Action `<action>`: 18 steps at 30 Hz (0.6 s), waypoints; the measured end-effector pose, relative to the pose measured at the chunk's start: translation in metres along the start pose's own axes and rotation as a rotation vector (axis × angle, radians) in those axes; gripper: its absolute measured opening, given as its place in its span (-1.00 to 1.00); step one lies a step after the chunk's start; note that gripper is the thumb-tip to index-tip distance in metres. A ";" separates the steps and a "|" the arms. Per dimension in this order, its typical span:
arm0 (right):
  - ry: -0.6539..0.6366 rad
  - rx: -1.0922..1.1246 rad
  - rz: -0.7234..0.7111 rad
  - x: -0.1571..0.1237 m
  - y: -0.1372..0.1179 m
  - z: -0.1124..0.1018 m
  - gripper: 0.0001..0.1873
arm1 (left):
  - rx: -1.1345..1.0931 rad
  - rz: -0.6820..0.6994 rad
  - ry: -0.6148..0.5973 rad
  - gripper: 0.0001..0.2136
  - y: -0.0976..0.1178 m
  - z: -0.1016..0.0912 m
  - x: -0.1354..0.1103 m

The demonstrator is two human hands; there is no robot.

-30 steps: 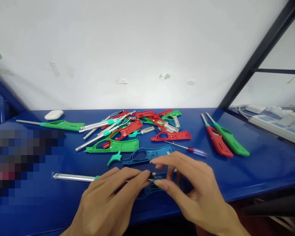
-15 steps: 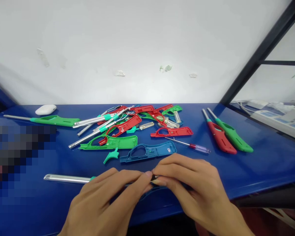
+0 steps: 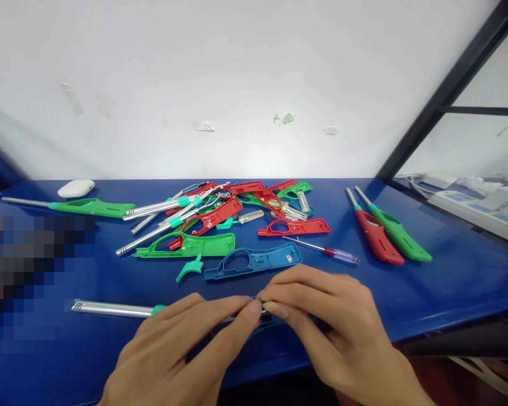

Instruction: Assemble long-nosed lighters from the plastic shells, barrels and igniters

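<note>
My left hand (image 3: 178,347) is closed over a lighter with a silver tube (image 3: 114,309) that points left and a teal collar. Part of its blue casing (image 3: 273,326) shows beneath both hands; the rest is hidden. My right hand (image 3: 338,318) is pinched, thumb against index finger, and its tips meet my left fingertips over the casing. A small dark part shows between the fingertips, too covered to name. Just beyond lie a blue casing half (image 3: 281,257), a teal trigger (image 3: 190,267) and a green casing half (image 3: 214,246).
Behind are piled red casing halves (image 3: 298,226), silver tubes with wires and clear fuel tanks (image 3: 251,216). A screwdriver (image 3: 341,255) lies right of centre. Red (image 3: 379,237) and green (image 3: 406,239) lighters lie right; another green lighter (image 3: 97,207) and a white case (image 3: 76,188) lie left.
My fingertips have shifted slightly over the small part at the casing, and less of the dark piece shows between them. The view has moved a little; the things on the table stay put.
</note>
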State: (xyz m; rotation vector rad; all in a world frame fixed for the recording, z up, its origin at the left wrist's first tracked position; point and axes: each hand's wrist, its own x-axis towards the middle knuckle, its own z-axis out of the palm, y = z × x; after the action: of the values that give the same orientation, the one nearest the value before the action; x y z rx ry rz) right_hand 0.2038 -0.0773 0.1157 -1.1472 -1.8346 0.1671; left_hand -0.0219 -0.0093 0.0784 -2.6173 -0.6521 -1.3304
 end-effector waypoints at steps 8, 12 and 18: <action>-0.016 -0.002 0.032 -0.001 -0.002 0.000 -0.84 | 0.038 -0.005 0.004 -0.58 0.002 -0.001 0.005; -0.019 -0.002 0.017 0.000 -0.002 0.000 -0.85 | 0.049 0.003 -0.104 -0.59 0.002 -0.009 0.011; -0.008 -0.022 0.002 0.000 -0.001 0.000 -0.86 | 0.055 0.012 -0.018 -0.57 0.002 -0.003 0.007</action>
State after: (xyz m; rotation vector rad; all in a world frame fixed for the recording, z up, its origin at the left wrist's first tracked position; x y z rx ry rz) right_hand 0.2033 -0.0783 0.1166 -1.1654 -1.8468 0.1532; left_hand -0.0193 -0.0097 0.0858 -2.5886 -0.6643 -1.2691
